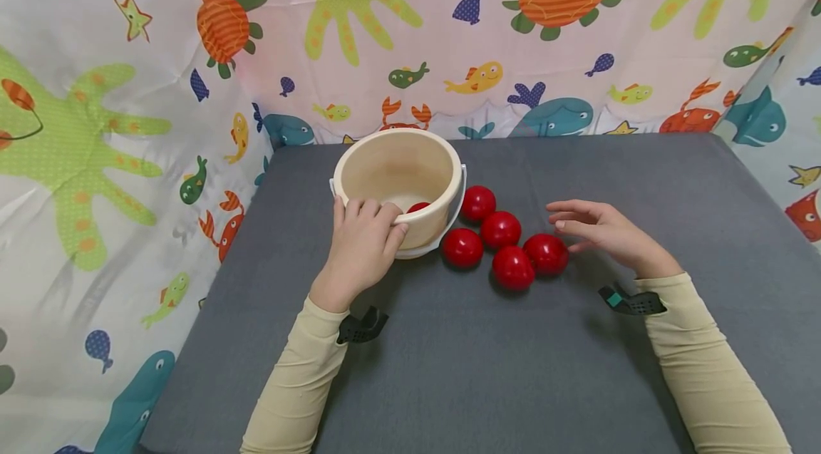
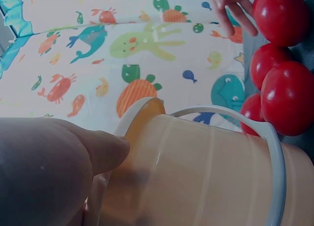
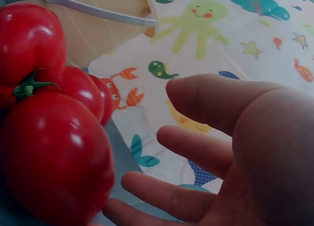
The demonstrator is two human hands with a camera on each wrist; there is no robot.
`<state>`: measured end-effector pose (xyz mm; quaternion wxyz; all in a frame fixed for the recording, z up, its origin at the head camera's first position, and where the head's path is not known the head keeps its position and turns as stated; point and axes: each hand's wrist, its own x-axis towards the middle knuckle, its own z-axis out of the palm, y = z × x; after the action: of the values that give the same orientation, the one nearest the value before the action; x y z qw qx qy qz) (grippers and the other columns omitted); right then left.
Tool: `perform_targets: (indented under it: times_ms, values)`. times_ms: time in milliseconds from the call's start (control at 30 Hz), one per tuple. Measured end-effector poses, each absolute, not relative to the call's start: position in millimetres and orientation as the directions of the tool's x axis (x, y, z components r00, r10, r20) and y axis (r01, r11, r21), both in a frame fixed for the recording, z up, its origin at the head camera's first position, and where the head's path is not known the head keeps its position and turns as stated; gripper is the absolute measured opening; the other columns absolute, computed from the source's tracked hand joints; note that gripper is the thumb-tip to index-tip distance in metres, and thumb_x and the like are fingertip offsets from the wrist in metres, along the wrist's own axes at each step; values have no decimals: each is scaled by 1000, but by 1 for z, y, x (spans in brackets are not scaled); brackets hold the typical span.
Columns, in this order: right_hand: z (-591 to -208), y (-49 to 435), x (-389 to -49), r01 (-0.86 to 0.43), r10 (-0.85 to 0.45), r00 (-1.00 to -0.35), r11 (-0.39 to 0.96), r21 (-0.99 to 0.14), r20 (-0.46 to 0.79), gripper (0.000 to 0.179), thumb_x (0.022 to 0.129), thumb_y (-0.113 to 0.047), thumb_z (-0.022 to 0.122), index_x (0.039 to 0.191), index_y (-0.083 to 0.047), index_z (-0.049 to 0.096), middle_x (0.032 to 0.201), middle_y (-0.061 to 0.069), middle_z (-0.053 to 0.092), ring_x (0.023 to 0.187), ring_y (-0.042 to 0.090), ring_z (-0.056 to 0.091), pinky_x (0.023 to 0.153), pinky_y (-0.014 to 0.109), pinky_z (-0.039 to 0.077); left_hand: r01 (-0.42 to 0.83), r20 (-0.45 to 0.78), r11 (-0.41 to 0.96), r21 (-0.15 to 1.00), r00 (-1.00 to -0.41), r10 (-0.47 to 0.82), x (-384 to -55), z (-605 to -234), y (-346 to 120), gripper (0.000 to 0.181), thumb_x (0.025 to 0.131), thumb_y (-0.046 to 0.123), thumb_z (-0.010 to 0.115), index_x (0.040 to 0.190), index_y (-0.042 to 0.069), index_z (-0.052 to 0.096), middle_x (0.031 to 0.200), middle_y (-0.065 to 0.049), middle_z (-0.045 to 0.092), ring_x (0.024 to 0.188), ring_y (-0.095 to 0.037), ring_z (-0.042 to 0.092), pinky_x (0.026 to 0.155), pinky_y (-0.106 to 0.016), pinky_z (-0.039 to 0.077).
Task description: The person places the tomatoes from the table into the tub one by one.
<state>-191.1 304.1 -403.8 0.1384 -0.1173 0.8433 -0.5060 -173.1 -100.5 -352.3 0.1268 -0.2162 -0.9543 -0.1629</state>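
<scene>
A cream bucket (image 1: 420,231) with a pale handle (image 1: 459,197) stands on the grey table, one red tomato (image 1: 418,207) partly visible inside. My left hand (image 1: 362,247) grips its near rim, fingers over the edge and thumb outside; the left wrist view shows the thumb (image 2: 110,150) against the wall. Several red tomatoes lie in a cluster right of the bucket, among them a nearer one (image 1: 513,269) and a rightmost one (image 1: 546,254). Beside that rightmost tomato my right hand (image 1: 606,231) hovers with relaxed, spread fingers, holding nothing. A green stem (image 3: 30,88) shows in the right wrist view.
The grey table (image 1: 449,368) reaches back to a curtain (image 1: 436,48) printed with sea animals, which also hangs along the left and right sides. Black bands with small devices sit on the left wrist (image 1: 362,326) and right wrist (image 1: 631,301).
</scene>
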Motion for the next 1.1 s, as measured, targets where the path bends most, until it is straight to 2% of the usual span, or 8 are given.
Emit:
perform_targets:
  times_ms: [33,100,333,633,1100]
  values:
    - [-404,303,-191,-58,-348,-930,466,-883,-122,51,104,-20,55,148,2,44,142,26,56,108,-1,62,84,36,62,453,312,854,256,-875,370,-173,-352,-101,18,102,27,58,109,12,66,103,-12,62,121,-40,48,119,-74,14]
    - [-405,301,-191,-58,-363,-922,479,-876,-138,51,104,-20,56,148,1,45,144,29,53,108,-2,60,84,35,61,450,308,855,257,-877,369,-173,-352,-100,18,102,28,58,109,13,66,104,-12,62,122,-40,49,119,-74,13]
    - [-410,297,-192,-51,-415,-891,495,-867,-184,50,100,-19,60,144,0,51,139,27,59,110,14,61,83,30,60,451,314,856,254,-875,368,-173,-353,-100,19,102,28,59,108,12,66,103,-13,62,122,-40,49,119,-75,13]
    - [-416,295,-193,-92,-472,-863,500,-861,-182,50,93,-12,70,139,2,56,131,24,61,105,23,61,79,30,61,458,325,854,247,-869,373,-173,-353,-100,19,102,28,58,107,11,66,102,-13,62,121,-40,49,118,-75,14]
    - [-416,293,-193,-78,-439,-877,531,-844,-194,45,95,-16,68,138,-2,59,130,23,62,102,23,62,78,29,61,457,321,853,252,-871,372,-173,-352,-100,18,103,27,58,108,12,66,104,-13,62,122,-40,49,118,-74,15]
